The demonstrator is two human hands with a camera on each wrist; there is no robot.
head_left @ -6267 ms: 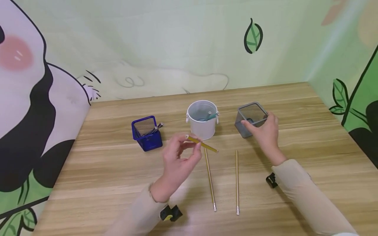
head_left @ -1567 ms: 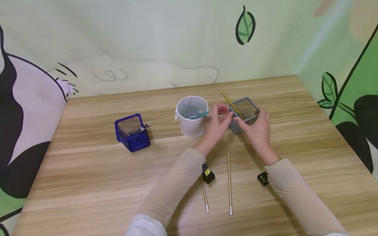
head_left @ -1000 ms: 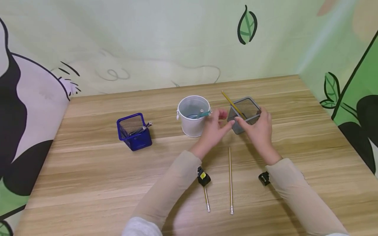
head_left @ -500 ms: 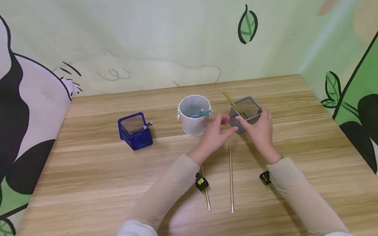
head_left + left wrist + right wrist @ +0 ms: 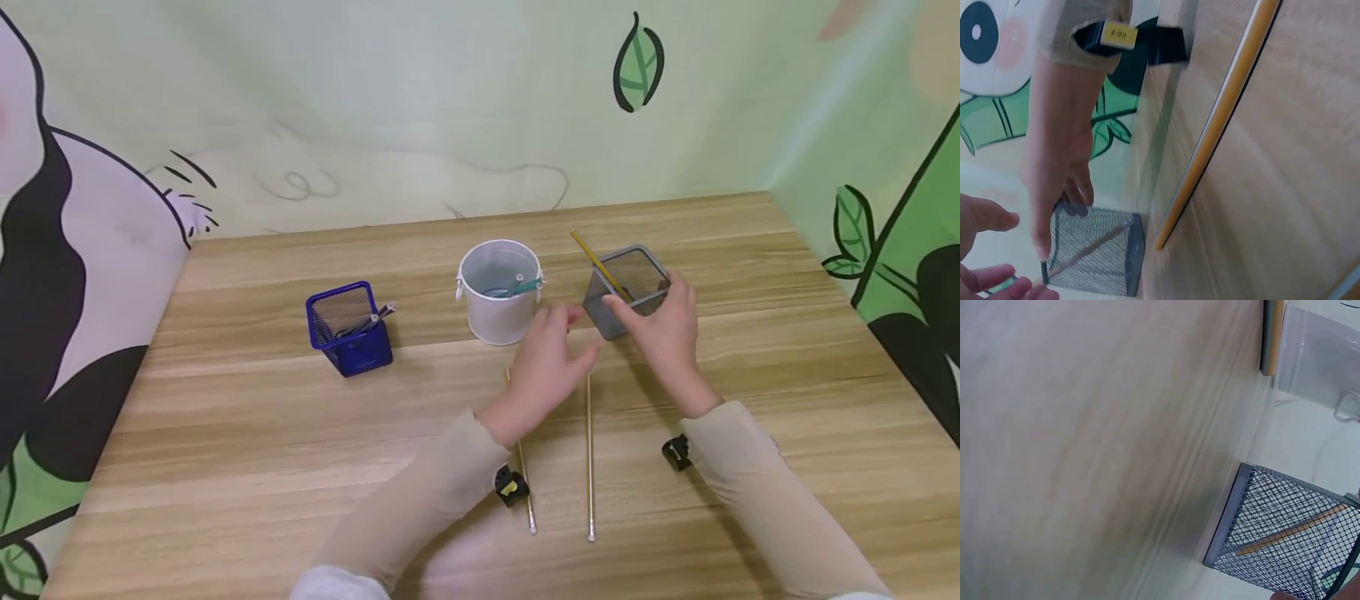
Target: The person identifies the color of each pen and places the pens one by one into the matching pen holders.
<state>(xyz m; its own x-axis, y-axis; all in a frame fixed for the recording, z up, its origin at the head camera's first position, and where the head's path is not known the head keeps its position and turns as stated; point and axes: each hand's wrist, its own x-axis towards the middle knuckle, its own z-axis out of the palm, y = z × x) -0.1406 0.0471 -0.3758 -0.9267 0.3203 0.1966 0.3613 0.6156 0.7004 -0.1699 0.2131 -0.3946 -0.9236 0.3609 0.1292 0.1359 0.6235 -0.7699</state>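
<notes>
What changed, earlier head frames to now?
Left hand let go of the yellow pencil, which now leans in the gray mesh holder, and drew back. Unchanged: right hand gripping that holder; two loose pencils, white bucket, blue basket in place.

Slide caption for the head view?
Right-hand grip on a grey square metal-mesh cup holding a slim yellow pencil; left-hand grip empty.

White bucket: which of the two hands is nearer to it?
The left hand: it is close to the right front of the white bucket. The right hand is farther off to the right, gripping the grey mesh holder.
</notes>
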